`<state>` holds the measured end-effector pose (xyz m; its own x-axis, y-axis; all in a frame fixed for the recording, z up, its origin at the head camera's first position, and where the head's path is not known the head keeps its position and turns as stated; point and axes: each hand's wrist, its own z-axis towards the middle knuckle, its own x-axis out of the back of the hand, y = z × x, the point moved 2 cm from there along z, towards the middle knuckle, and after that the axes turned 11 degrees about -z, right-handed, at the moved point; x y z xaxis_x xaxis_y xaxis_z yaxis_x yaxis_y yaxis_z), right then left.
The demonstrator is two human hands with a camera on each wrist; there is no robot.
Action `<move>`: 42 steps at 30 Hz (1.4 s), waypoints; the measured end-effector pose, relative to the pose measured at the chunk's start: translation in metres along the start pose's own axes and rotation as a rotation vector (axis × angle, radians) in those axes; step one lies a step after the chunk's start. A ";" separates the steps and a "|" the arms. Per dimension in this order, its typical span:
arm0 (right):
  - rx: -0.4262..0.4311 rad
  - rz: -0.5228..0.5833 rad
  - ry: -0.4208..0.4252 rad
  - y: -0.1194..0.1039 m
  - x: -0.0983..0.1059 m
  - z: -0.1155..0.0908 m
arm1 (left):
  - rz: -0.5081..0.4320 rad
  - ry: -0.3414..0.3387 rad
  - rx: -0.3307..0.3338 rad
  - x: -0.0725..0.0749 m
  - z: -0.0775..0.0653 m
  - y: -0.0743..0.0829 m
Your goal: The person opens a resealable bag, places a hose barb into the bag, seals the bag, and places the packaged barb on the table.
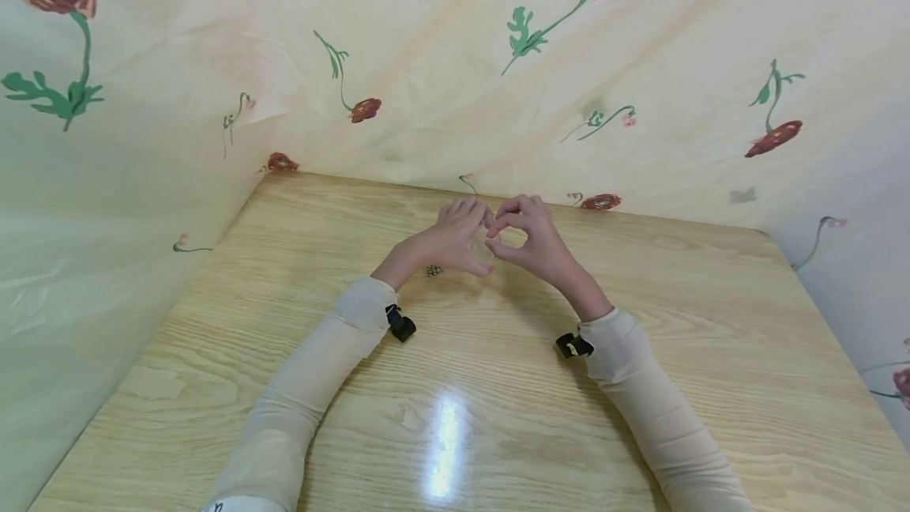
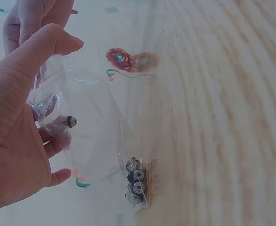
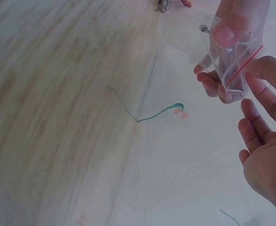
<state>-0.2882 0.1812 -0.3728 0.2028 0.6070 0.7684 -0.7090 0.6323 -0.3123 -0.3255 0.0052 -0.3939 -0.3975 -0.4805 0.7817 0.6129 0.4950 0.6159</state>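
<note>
A small clear zip bag (image 3: 234, 70) with a red seal line is held up by my left hand (image 1: 458, 235), thumb in front and fingers behind the plastic. One small metal fitting with a dark ring (image 2: 71, 121) shows through the bag. My right hand (image 1: 536, 243) pinches the bag's seal end between thumb and index finger, its other fingers held apart. Several similar metal fittings (image 1: 434, 270) sit in a cluster below the left wrist; whether plastic covers them, I cannot tell. The bag's far side is partly hidden by the left hand.
The wood-grain table (image 1: 462, 370) ends at a flower-printed curtain (image 1: 441, 101) just beyond the hands. More curtain hangs at the left and right. Black straps with small mounts (image 1: 401, 324) are on both wrists.
</note>
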 end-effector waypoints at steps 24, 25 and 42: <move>-0.047 0.016 0.027 -0.001 0.014 0.000 | -0.008 0.031 0.023 0.002 -0.002 0.004; -0.047 0.017 0.025 -0.001 0.015 0.000 | -0.009 0.033 0.026 0.002 -0.002 0.004; 0.000 0.004 -0.012 -0.004 0.018 -0.007 | 0.021 0.119 0.059 0.005 -0.003 0.003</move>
<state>-0.2774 0.1929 -0.3615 0.1921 0.6037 0.7738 -0.7096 0.6301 -0.3154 -0.3241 0.0022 -0.3881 -0.2988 -0.5501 0.7798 0.5780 0.5459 0.6066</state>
